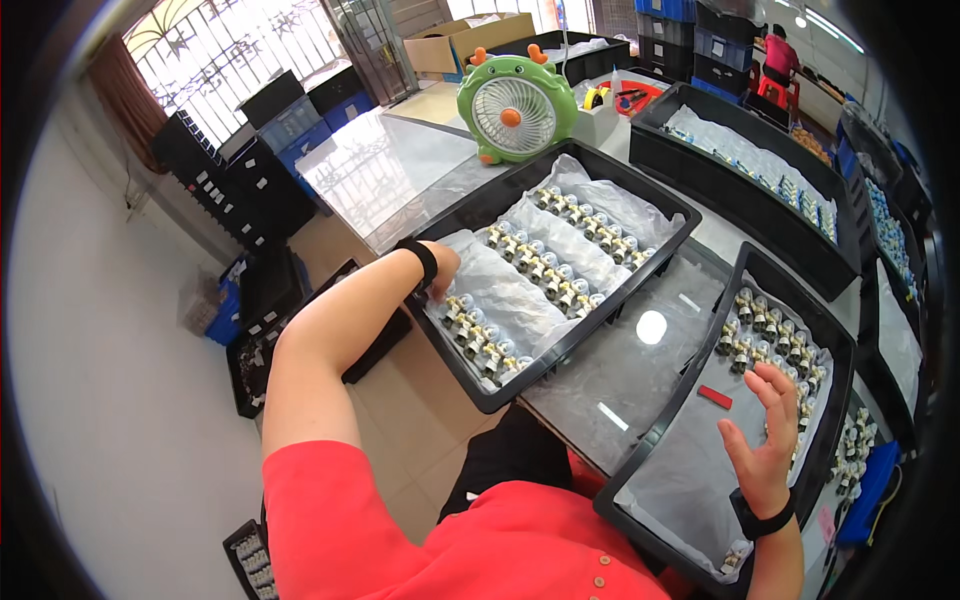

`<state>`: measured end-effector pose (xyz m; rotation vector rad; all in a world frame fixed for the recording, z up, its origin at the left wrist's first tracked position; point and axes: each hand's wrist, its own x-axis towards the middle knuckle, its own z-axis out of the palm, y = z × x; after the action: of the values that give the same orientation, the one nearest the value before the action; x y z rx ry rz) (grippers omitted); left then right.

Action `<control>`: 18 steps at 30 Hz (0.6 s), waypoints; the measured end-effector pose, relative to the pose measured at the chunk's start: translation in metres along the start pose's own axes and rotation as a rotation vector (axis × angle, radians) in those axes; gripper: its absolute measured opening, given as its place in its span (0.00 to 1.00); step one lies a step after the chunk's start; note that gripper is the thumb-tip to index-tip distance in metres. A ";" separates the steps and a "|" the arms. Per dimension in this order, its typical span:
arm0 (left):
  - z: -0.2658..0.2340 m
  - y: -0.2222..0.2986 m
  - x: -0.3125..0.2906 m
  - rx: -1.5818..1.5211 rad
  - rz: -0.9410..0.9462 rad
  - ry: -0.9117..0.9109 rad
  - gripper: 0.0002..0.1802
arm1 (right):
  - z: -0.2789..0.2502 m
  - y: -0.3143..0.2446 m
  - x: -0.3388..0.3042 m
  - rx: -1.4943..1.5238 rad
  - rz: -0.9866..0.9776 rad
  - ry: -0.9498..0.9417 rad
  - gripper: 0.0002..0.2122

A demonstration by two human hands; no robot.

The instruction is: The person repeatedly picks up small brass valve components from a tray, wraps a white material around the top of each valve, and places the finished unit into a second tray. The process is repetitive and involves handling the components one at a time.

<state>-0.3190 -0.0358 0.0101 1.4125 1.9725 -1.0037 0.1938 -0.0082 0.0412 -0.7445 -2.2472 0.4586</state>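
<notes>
My left hand (440, 270) reaches into the left corner of a black tray (468, 375), at the end of a row of small figures (485, 340) with clear rounded tops, yellowish middles and dark bases. Its fingers bend down and close together; what they hold, if anything, is hidden. More rows of these figures stand in that tray between sheets of white lining paper (510, 300). Over a second black tray (655, 440) on the right, my right hand (768, 440) hovers with fingers apart and nothing in them. Similar figures (765, 325) fill its far part, beside a small red block (714, 397).
A green animal-shaped fan (515, 105) stands behind the first tray on the grey table (610, 350). Another black tray (740, 190) with bluish pieces lies at the far right. Crates (265, 180) are stacked on the left. A person in red (780, 55) sits far back.
</notes>
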 end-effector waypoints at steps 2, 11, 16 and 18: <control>-0.002 0.002 -0.003 -0.006 0.010 0.007 0.30 | 0.001 -0.001 0.000 0.011 0.018 0.000 0.24; 0.006 -0.013 0.011 -0.236 -0.007 0.035 0.15 | 0.001 0.002 0.000 0.022 0.028 -0.019 0.21; 0.006 -0.016 0.012 -0.369 -0.035 -0.039 0.14 | 0.001 0.000 0.001 0.043 0.039 -0.027 0.20; 0.007 -0.015 0.017 -0.250 -0.032 -0.019 0.13 | 0.001 0.000 0.002 0.048 0.041 -0.037 0.19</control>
<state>-0.3393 -0.0343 -0.0030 1.2333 2.0316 -0.7493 0.1919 -0.0072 0.0409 -0.7643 -2.2505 0.5482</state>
